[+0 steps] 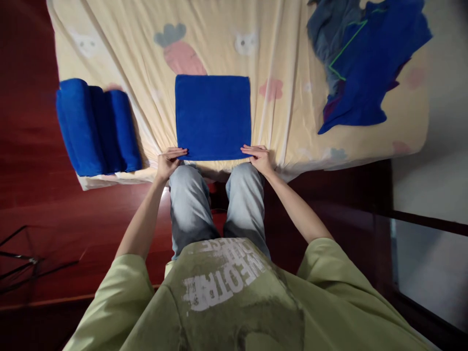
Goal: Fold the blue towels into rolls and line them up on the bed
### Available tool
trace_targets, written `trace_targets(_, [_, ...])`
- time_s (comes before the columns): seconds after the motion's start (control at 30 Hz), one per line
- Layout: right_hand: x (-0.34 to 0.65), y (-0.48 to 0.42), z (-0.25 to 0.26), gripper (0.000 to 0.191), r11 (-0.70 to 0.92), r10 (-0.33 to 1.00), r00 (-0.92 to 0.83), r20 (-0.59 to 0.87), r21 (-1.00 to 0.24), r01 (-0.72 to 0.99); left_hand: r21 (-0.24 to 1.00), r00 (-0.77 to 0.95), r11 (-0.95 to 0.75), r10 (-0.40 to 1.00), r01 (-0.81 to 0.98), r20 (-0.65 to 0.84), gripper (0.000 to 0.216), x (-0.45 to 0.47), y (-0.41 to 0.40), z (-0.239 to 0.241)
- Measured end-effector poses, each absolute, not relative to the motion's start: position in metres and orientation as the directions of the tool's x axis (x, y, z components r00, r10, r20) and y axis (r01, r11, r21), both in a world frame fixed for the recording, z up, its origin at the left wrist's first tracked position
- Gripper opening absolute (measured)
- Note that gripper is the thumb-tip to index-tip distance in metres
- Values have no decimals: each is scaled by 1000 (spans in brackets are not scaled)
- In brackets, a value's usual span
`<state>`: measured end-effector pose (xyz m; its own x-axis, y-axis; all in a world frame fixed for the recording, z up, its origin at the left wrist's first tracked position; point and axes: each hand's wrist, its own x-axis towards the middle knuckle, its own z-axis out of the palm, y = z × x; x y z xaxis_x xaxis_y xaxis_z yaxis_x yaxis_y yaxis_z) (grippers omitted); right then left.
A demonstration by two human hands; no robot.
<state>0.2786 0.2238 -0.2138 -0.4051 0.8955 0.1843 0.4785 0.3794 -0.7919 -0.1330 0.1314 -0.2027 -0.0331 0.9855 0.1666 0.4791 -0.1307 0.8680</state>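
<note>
A blue towel [213, 117], folded into a neat rectangle, lies flat near the front edge of the bed. At its near left corner is my left hand [169, 162], fingers together on top of the cloth and the thumb out of sight. My right hand [258, 157] grips the near right corner in the same way. Farther left, several rolled blue towels [98, 127] lie side by side at the bed's edge. To the right sits a loose heap of blue cloths [380, 73], one with a bright green edge.
The bed wears a cream sheet [226, 29] printed with carrots and animal faces, wrinkled in places. My knees [188, 195] are against its front edge. A thin black metal stand [32, 261] is on the dark red floor at left. A pale wall [448, 112] borders the right.
</note>
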Motion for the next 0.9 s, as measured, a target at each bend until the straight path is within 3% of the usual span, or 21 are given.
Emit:
trace_targets(0.27, [274, 230, -217, 26, 23, 983, -180, -30, -959, 283, 938, -233, -21, 966, 345, 108, 43, -128, 133, -206])
trace_targets(0.43, [273, 238, -217, 31, 78, 991, -127, 38, -943, 324, 956, -328, 67, 944, 285, 32, 58, -127, 136, -210])
trace_targets(0.63, [273, 240, -216, 56, 160, 980, -168, 105, -919, 360, 936, -363, 56, 929, 347, 79, 56, -125, 140, -215])
trace_targets(0.9, [270, 241, -213, 65, 168, 985, -110, 136, -905, 391, 913, -381, 78, 920, 400, 88, 59, -119, 141, -213])
